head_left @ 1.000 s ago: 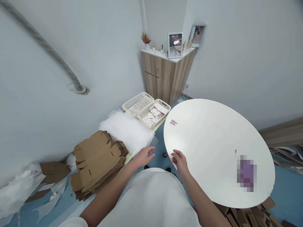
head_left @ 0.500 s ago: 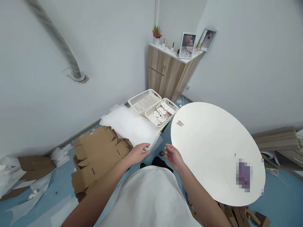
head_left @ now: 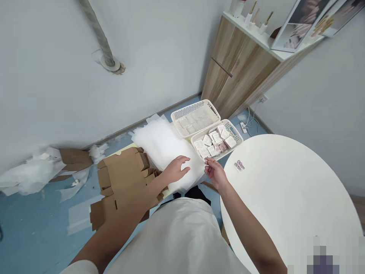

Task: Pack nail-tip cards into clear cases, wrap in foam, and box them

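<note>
My left hand (head_left: 176, 170) hovers over a stack of white, translucent packing sheets (head_left: 158, 139), its thumb and fingers apart and nothing in it. Palm up, my right hand (head_left: 216, 174) is near the front of a white basket (head_left: 237, 136) and the edge of the round table. Its fingers are loosely bent, and I see nothing held. Small white packets (head_left: 207, 140) with print, some reddish, fill that basket. Behind it, another white basket (head_left: 196, 106) holds clear flat packs (head_left: 196, 118). Flattened brown cardboard boxes (head_left: 125, 173) lie under and beside my left forearm.
A round white table (head_left: 279, 182) stands at the right with a small purplish nail set (head_left: 239, 165) on it. Behind rises a wooden cabinet (head_left: 234, 64). A power strip (head_left: 243, 127) lies on the floor. Crumpled wrapping (head_left: 34, 171) lies at far left.
My view has moved closer to the baskets and cabinet. Both hands have come forward, the left over the white sheets and the right near the basket of packets.
</note>
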{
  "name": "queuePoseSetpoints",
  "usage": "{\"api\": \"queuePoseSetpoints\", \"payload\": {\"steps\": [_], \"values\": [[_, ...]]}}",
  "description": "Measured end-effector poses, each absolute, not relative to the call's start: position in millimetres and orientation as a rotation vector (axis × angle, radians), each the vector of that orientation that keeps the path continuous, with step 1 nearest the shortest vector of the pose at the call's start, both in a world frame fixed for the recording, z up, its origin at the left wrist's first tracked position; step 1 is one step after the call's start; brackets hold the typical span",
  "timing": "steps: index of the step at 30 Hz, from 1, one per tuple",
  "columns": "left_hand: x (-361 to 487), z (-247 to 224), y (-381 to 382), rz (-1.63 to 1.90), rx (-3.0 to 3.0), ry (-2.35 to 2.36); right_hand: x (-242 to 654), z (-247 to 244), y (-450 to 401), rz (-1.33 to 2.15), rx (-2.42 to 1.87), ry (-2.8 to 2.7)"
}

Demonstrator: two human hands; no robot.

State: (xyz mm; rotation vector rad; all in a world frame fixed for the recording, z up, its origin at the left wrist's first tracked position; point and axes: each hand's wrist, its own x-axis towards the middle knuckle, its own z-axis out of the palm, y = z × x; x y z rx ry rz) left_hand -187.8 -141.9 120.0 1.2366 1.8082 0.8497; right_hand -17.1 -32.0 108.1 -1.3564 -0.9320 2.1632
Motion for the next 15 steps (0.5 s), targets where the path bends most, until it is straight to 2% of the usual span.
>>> {"api": "queuePoseSetpoints", "payload": {"steps": [7, 15], "values": [[-219.7, 109.0, -56.0, 0.879, 1.073, 1.896, -84.6, 99.3, 68.3, 1.84, -1.267, -1.726], [-238.6, 70.2, 40.4, 1.023, 0.687, 1.723, -126.5, 67.5, 164.2, 0.8, -1.268, -2.794]]}}
